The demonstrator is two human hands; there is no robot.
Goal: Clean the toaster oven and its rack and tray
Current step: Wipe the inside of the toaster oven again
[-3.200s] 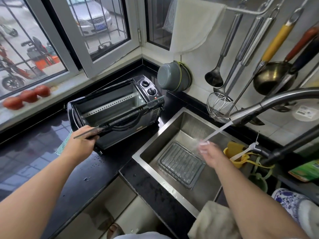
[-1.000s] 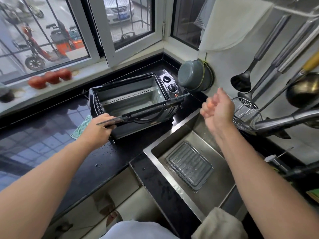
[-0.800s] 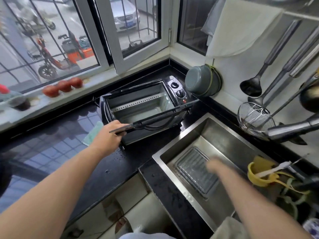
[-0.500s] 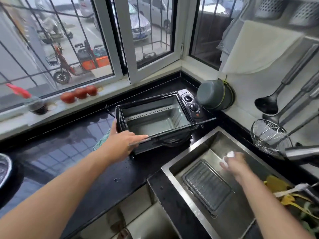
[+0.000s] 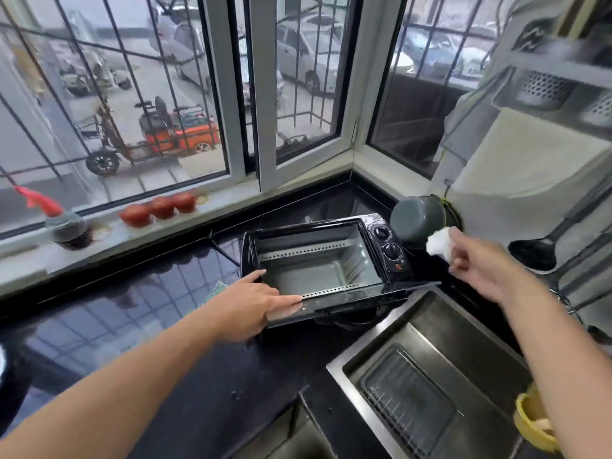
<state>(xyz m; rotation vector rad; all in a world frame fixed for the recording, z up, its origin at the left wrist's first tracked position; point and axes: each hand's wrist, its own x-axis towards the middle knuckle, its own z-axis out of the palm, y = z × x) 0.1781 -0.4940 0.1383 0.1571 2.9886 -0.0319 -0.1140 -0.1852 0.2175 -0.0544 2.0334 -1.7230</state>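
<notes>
The black toaster oven [image 5: 387,240] stands on the dark counter with its door [image 5: 347,301] folded down and its grey inside bare. My left hand [image 5: 251,303] lies on the door's left end, fingers straight across the glass, thumb up against the oven's left frame. My right hand [image 5: 477,263] is raised to the right of the oven's knobs and pinches a small white wad [image 5: 438,243]. The wire rack and tray [image 5: 407,405] lie in the steel sink [image 5: 337,367] at the lower right.
A grey pot [image 5: 417,217] leans on the wall behind the oven. Ladles and a strainer hang at the right. Tomatoes [image 5: 159,207] and a dark bottle [image 5: 68,226] sit on the window sill. A yellow cup [image 5: 530,422] stands by the sink. A green cloth [image 5: 212,291] lies left of the oven.
My right hand rose from the sink with the white wad and now hovers right of the oven. My left hand went from gripping the door's edge to lying flat on it.
</notes>
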